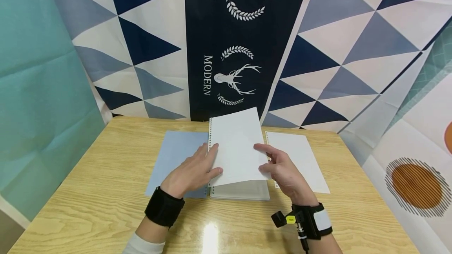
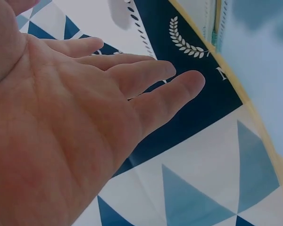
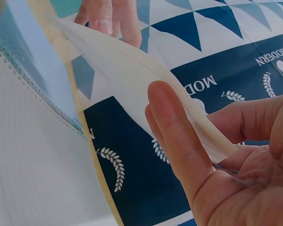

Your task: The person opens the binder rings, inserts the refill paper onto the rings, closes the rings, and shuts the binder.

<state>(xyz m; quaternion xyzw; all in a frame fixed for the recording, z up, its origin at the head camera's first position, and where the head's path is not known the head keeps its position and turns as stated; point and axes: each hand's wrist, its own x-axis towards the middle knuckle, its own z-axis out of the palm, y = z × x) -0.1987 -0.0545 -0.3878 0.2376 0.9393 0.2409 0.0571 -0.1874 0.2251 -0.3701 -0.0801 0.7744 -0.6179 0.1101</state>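
White punched sheets (image 1: 234,148), with a row of holes along the left edge, are lifted at a tilt over a stack of punched paper (image 1: 241,191). My right hand (image 1: 282,167) pinches their right edge; the right wrist view shows the raised paper (image 3: 127,68) between the thumb and the fingers. At the left edge, my left hand (image 1: 194,171) has its fingers straight, fingertips right at the holes. Its open palm (image 2: 70,122) fills much of the left wrist view. A blue punched cover (image 1: 174,154) lies under and beside the left hand.
Right of the stack, partly behind my right hand, lies another white punched sheet (image 1: 301,162). Everything stands on a wooden table (image 1: 106,191). A patterned cloth (image 1: 152,42) hangs behind the table's far edge, and a teal cloth (image 1: 42,81) hangs at the left.
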